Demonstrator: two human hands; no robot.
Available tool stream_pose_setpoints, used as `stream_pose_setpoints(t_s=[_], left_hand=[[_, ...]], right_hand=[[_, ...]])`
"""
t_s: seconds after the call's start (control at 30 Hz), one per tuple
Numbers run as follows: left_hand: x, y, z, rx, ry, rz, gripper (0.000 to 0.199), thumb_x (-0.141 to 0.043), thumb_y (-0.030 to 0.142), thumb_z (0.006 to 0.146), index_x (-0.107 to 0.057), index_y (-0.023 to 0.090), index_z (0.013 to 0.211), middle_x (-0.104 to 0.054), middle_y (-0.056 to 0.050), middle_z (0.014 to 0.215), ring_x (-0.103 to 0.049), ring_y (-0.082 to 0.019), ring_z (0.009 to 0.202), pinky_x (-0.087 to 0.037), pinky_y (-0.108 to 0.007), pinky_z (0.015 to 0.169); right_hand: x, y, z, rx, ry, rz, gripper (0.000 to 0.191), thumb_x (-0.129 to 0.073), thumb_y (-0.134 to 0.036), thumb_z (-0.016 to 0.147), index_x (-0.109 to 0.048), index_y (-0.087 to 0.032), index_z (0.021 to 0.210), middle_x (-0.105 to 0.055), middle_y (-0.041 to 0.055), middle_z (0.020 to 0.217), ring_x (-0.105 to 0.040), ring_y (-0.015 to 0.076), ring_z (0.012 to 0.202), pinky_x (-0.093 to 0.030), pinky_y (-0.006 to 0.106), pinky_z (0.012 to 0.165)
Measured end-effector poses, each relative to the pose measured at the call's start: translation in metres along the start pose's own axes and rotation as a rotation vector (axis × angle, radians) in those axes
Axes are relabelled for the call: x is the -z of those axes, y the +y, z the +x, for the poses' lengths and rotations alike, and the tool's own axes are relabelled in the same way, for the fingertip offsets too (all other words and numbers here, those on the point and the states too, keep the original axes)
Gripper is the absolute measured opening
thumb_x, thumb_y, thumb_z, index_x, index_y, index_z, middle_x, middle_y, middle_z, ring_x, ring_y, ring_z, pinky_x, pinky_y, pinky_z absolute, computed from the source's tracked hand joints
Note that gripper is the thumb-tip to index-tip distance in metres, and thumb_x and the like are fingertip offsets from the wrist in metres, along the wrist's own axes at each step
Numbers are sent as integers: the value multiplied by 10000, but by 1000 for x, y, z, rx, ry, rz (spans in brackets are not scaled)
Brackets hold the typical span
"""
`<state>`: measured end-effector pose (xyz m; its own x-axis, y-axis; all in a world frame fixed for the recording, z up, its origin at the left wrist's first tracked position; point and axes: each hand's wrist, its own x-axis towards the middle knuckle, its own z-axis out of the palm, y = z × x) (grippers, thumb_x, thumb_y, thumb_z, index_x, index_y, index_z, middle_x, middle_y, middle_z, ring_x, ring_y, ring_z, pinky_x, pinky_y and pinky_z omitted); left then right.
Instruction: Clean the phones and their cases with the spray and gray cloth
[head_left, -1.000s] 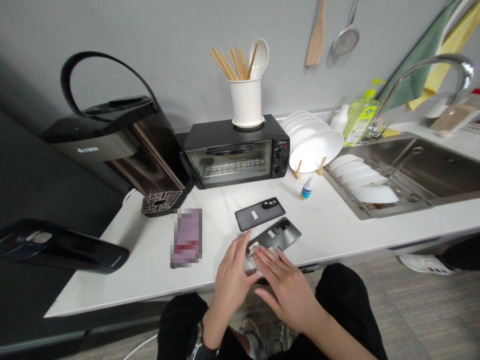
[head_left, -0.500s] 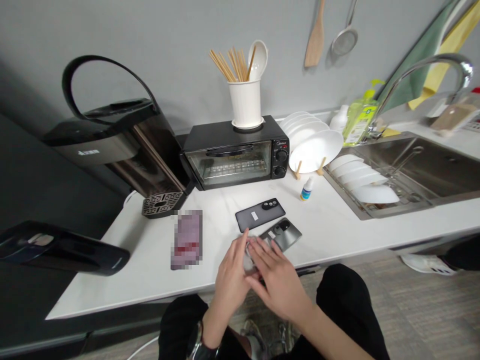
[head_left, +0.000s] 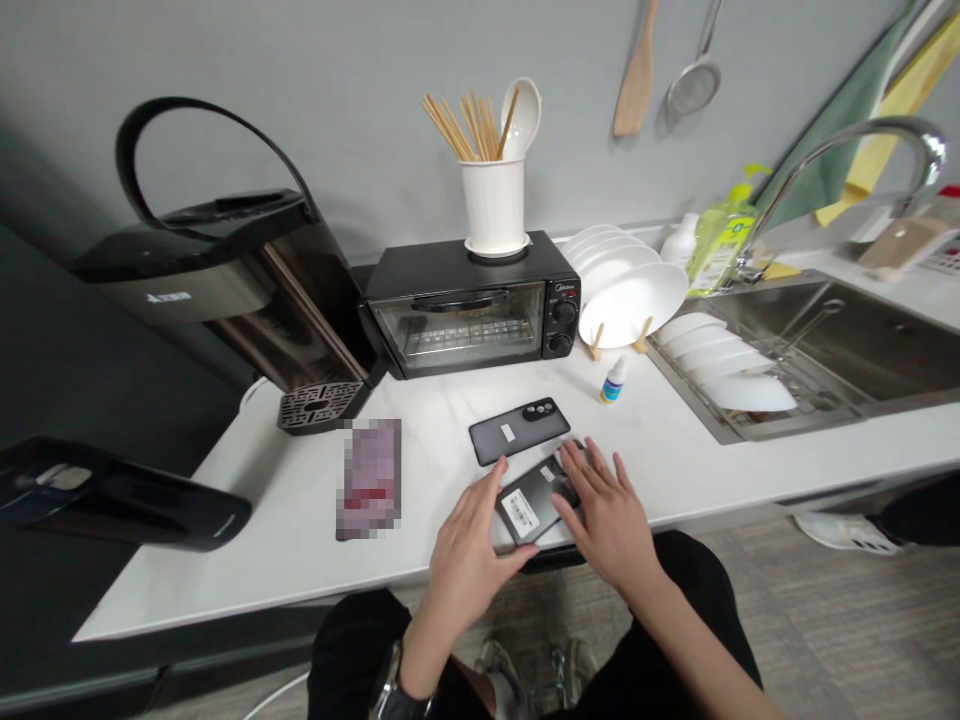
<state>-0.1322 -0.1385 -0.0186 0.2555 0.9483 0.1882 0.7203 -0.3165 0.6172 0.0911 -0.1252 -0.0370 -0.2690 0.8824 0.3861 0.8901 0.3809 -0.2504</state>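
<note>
A grey phone [head_left: 529,506] lies back up near the counter's front edge, a barcode sticker on its left end. My left hand [head_left: 466,540] grips that end, thumb at the near edge and fingers at the far edge. My right hand [head_left: 611,515] rests with fingers stretched flat over the phone's other end, covering its camera. Whether something thin and pale lies under those fingertips, I cannot make out. Just beyond is a dark phone case [head_left: 519,430] with camera cutouts and a small white label. To the left sits a pixelated purple item [head_left: 371,475].
A small bottle [head_left: 613,380] stands right of the case. Behind are a toaster oven [head_left: 465,320], a utensil cup [head_left: 493,205] and white plates [head_left: 634,300]. A drinks machine [head_left: 262,290] and dark bottle [head_left: 127,495] stand left, a sink [head_left: 892,345] right.
My right hand has slid rightward along the phone and away from my left hand, uncovering the sticker. My left hand stays nearly in place.
</note>
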Motion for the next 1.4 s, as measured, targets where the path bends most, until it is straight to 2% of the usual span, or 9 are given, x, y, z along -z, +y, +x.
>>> stream_pose_setpoints(t_s=[0.2, 0.37, 0.53, 0.7, 0.83, 1.0, 1.17, 1.3, 1.4], left_hand=[[-2, -4, -4, -36, -1, 39, 1101, -759, 96, 800, -113, 315, 1664, -459, -118, 1614, -509, -308, 1438, -469, -481, 1169], [-1, 0, -2, -13, -4, 63, 1116, -840, 215, 794, -143, 321, 1658, -488, -99, 1594, -546, -317, 1398, -478, -494, 1160], [1, 4, 1, -4, -20, 33, 1164, -877, 229, 775, -131, 355, 1660, -499, -76, 1592, -557, -312, 1381, -469, -504, 1165], [1, 2, 0, -20, -22, 14, 1100, -802, 159, 821, -122, 358, 1663, -471, -75, 1620, -524, -303, 1415, -451, -505, 1179], [0, -1, -2, -35, -29, -7, 1079, -756, 106, 828, -117, 335, 1666, -454, -102, 1625, -505, -297, 1434, -453, -496, 1179], [2, 3, 0, 9, -38, -20, 1120, -836, 192, 806, -132, 356, 1662, -465, -85, 1617, -524, -311, 1417, -445, -523, 1182], [5, 6, 2, 4, -32, -14, 1143, -868, 208, 782, -151, 369, 1658, -476, -59, 1617, -530, -291, 1413, -446, -491, 1190], [5, 6, 1, 8, -40, -13, 1104, -847, 191, 795, -171, 365, 1651, -475, -53, 1620, -516, -286, 1427, -437, -492, 1198], [3, 2, -2, -9, -33, -21, 1044, -763, 132, 833, -157, 345, 1657, -450, -74, 1635, -488, -285, 1452, -421, -499, 1208]], right_hand=[[12, -62, -14, 281, -173, 220, 634, -539, -428, 1053, -371, -201, 1620, -433, 53, 1644, -307, 284, 1571, -301, 563, 1274], [15, -19, -32, 172, -124, 107, 611, -505, -394, 1070, -337, -242, 1636, -414, 35, 1653, -275, 302, 1582, -327, 593, 1245], [7, 26, -17, -31, 12, -27, 583, -452, -405, 1089, -360, -195, 1625, -421, 62, 1645, -268, 345, 1579, -296, 644, 1231], [5, -20, 2, 82, -63, 101, 595, -527, -433, 1055, -437, -179, 1586, -438, 80, 1637, -278, 349, 1576, -292, 636, 1248], [13, -51, -13, 263, -175, 232, 631, -563, -432, 1039, -400, -212, 1608, -456, 63, 1630, -297, 305, 1574, -303, 603, 1265], [15, -17, -40, 143, -109, 105, 594, -486, -356, 1076, -328, -271, 1642, -444, 38, 1636, -243, 315, 1592, -330, 642, 1231], [4, 16, -23, -69, 52, -26, 576, -454, -387, 1089, -349, -245, 1637, -457, 69, 1626, -248, 350, 1586, -305, 657, 1224], [-4, 0, 6, -96, 59, -9, 547, -465, -441, 1087, -473, -180, 1567, -470, 92, 1616, -260, 374, 1578, -294, 654, 1229], [-2, -34, 9, 25, -22, 67, 548, -479, -444, 1080, -483, -179, 1560, -468, 82, 1618, -274, 371, 1574, -306, 651, 1231]])
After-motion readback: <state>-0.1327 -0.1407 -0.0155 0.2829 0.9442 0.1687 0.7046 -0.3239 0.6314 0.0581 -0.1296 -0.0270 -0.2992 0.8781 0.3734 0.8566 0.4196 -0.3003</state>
